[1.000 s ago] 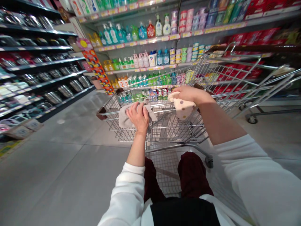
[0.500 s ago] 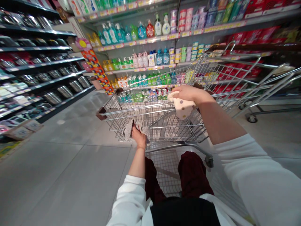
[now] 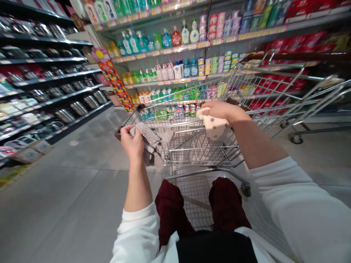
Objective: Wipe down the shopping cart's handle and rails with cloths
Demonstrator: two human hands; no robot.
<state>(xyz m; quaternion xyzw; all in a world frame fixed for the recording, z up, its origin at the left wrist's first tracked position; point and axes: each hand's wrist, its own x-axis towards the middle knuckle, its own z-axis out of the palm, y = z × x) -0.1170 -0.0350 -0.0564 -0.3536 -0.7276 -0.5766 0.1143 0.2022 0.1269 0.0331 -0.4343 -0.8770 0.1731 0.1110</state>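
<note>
Left hand (image 3: 132, 143) pinches a grey cloth (image 3: 150, 144) closed between its fingers beside the left corner of the wire shopping cart (image 3: 189, 153), while the right hand (image 3: 222, 111), fingers curled shut, grips a cream polka-dot cloth (image 3: 213, 125) against the cart's upper rim.

left hand (image 3: 132, 141): raised, pinching | right hand (image 3: 223, 111): reaching forward, gripping
</note>
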